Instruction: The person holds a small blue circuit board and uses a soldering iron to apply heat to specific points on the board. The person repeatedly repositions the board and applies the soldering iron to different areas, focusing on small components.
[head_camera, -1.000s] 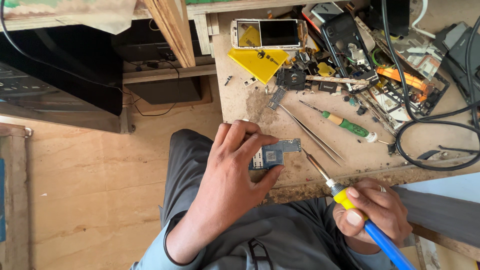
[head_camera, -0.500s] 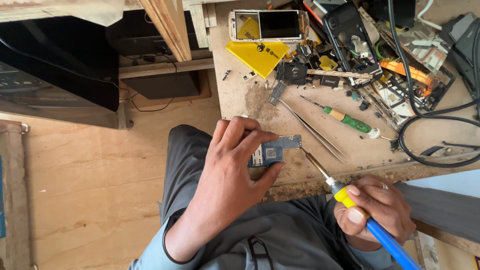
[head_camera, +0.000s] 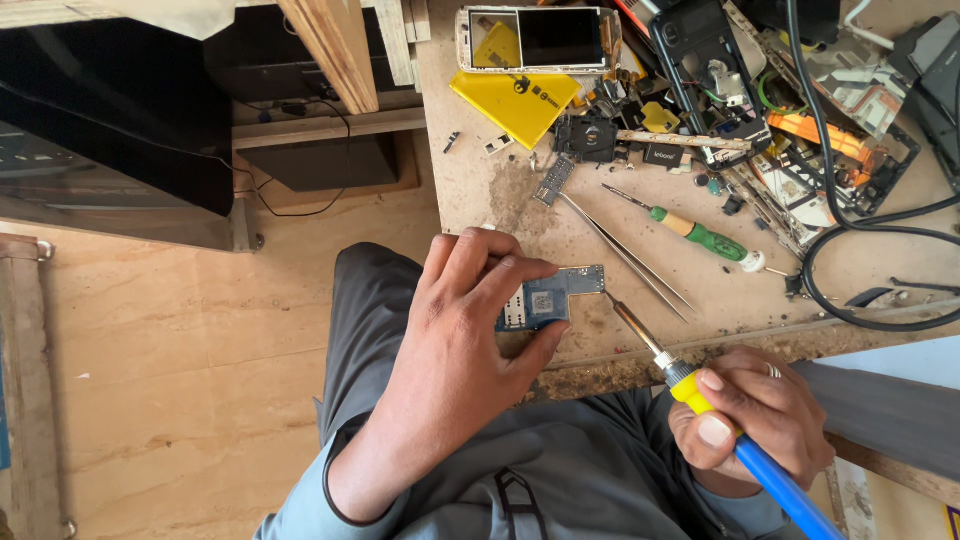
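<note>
A phone repair workshop: worn wooden bench strewn with dismantled phones, tweezers

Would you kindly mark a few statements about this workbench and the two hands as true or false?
1. The left hand presses a small blue circuit board against the wooden bench. True.
2. The right hand holds a green screwdriver. False: it grips a soldering iron with a yellow and blue handle; the green-handled screwdriver lies on the bench.
3. The iron's tip is at the right edge of the board. True.
4. The tweezers are pinched in the left hand. False: they lie loose on the bench, right of the board.
</note>
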